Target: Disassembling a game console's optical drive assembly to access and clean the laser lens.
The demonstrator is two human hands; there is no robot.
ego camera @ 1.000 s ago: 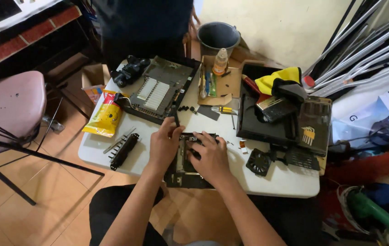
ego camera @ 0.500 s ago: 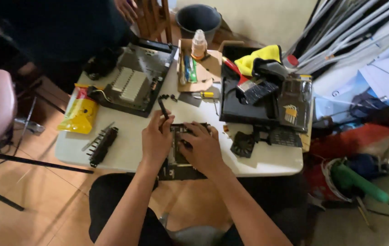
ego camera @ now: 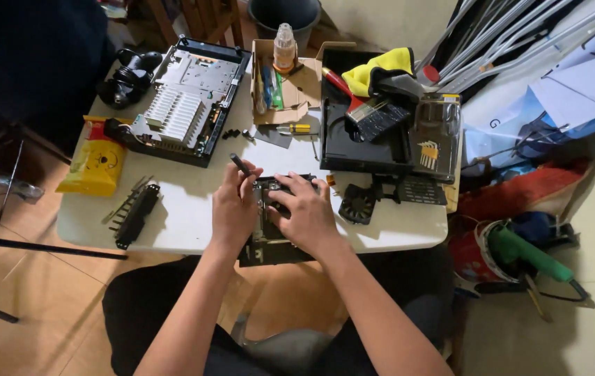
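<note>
A small black electronic module (ego camera: 267,245) lies at the near edge of the white table (ego camera: 186,202), partly overhanging it. My left hand (ego camera: 231,205) is shut on a dark screwdriver (ego camera: 240,164) whose handle sticks up above the fingers; its tip is hidden against the module. My right hand (ego camera: 303,210) lies flat on top of the module, fingers spread and pressing it down. Most of the module is hidden under both hands.
An opened console chassis (ego camera: 182,101) sits at the back left, a black case lid (ego camera: 367,136) with a brush and a yellow cloth (ego camera: 377,69) at the right. A cardboard box (ego camera: 287,83), small fan (ego camera: 358,203), yellow bag (ego camera: 95,163) and black strip (ego camera: 136,214) surround the hands.
The view has shifted and drawn closer. Both hands stay on the module; the left hand's screwdriver stays upright over it with only small movement.
</note>
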